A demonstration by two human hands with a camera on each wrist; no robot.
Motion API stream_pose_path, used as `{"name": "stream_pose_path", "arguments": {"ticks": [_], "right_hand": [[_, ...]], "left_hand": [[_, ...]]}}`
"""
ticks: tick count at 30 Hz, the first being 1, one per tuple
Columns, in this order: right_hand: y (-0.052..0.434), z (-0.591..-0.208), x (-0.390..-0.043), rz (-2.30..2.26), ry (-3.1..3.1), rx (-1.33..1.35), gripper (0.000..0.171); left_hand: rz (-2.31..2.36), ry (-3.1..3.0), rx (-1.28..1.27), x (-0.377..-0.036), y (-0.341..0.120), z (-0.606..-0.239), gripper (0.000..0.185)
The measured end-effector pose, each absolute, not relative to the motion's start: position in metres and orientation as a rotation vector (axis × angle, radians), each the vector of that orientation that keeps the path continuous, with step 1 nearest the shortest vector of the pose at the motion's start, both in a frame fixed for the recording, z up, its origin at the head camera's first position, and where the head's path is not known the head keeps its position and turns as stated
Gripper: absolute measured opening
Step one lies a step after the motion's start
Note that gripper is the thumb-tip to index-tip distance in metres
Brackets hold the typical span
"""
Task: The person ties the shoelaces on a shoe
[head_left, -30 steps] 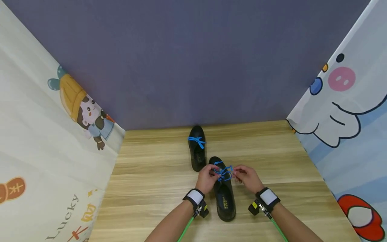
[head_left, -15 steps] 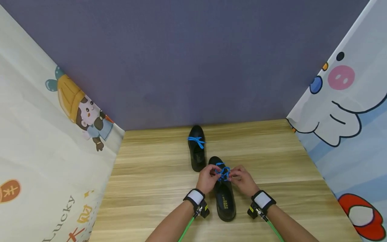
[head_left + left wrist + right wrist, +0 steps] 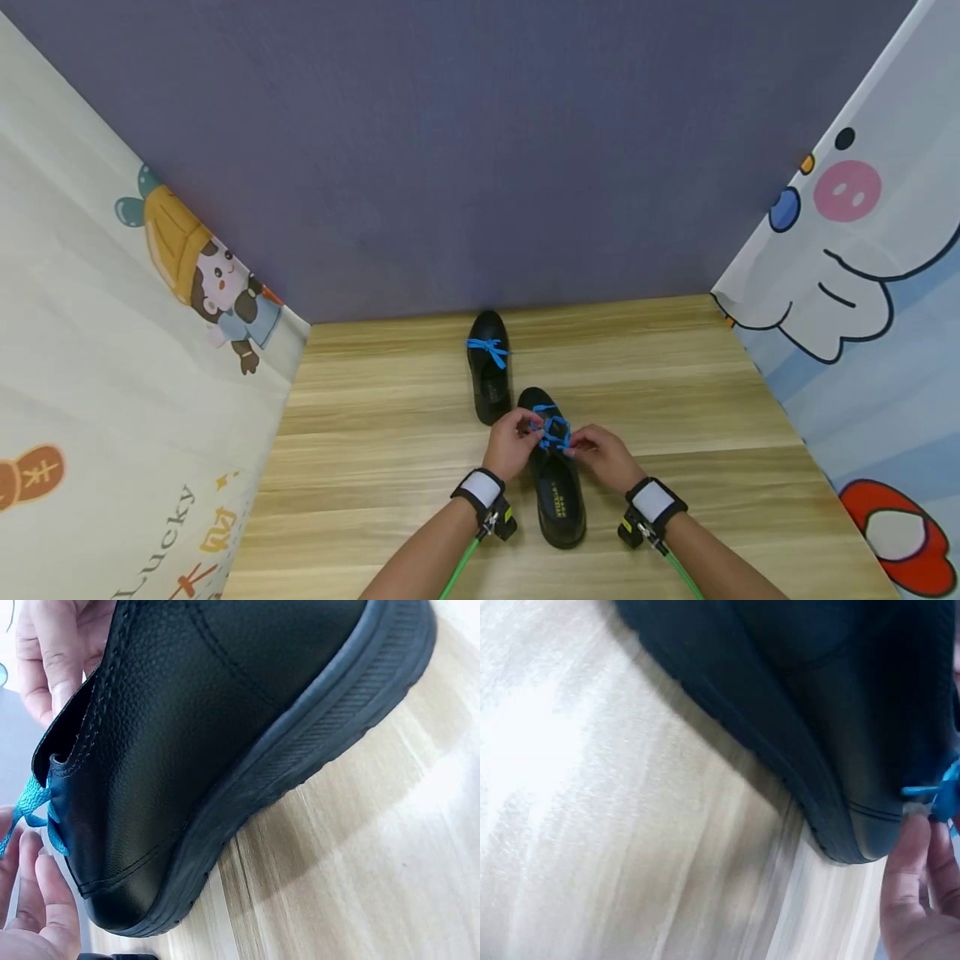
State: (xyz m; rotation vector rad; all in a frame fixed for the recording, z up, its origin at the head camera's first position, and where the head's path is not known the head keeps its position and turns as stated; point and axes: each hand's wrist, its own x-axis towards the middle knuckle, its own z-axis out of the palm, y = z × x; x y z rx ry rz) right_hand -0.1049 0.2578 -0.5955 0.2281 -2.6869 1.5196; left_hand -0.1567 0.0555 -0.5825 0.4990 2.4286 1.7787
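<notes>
The near shoe (image 3: 557, 483), black leather, stands upright on the wooden worktop (image 3: 375, 450), toe pointing away from the person, directly between the two forearms. Its blue lace (image 3: 553, 429) sits over the front half of the shoe, formed into loops. The left hand (image 3: 512, 442) is positioned at the left side of the lace, fingers curled, pinching a section of it; in the left wrist view the lace (image 3: 34, 810) emerges from the shoe's eyelet area just beside the fingers (image 3: 49, 900). The right hand (image 3: 600, 454) is positioned at the right side of the lace, fingers curled, pinching the lace from that side; in the right wrist view a fingertip (image 3: 915, 847) touches the blue lace (image 3: 941, 796) at the toe of the shoe. Both hands are close together, touching the shoe's upper. A second black shoe (image 3: 489, 375) with a tied blue lace stands just beyond the first, nearly touching its toe.
</notes>
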Motion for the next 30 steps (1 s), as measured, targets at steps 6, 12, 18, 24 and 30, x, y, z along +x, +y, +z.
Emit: {"name": "stream_pose_path", "arguments": {"ticks": [6, 12, 18, 24, 30], "right_hand": [[0.265, -0.598, -0.101, 1.748, -2.616, 0.325, 0.014], [0.272, -0.594, -0.1, 2.045, -2.558, 0.415, 0.036], [0.287, -0.594, -0.099, 1.836, -2.751, 0.335, 0.049], [0.324, -0.588, -0.09, 1.392, -2.913, 0.261, 0.021], [0.36, -0.583, -0.079, 1.174, -2.903, 0.127, 0.01]], "left_hand": [[1.78, 2.419, 0.495, -0.155, 0.054, -0.579, 0.012], [1.773, 2.418, 0.485, -0.155, 0.051, -0.576, 0.012], [1.735, 2.452, 0.475, -0.154, 0.037, -0.579, 0.011], [1.622, 2.539, 0.518, -0.154, 0.001, -0.591, 0.009], [1.601, 2.589, 0.501, -0.154, -0.034, -0.596, 0.006]]}}
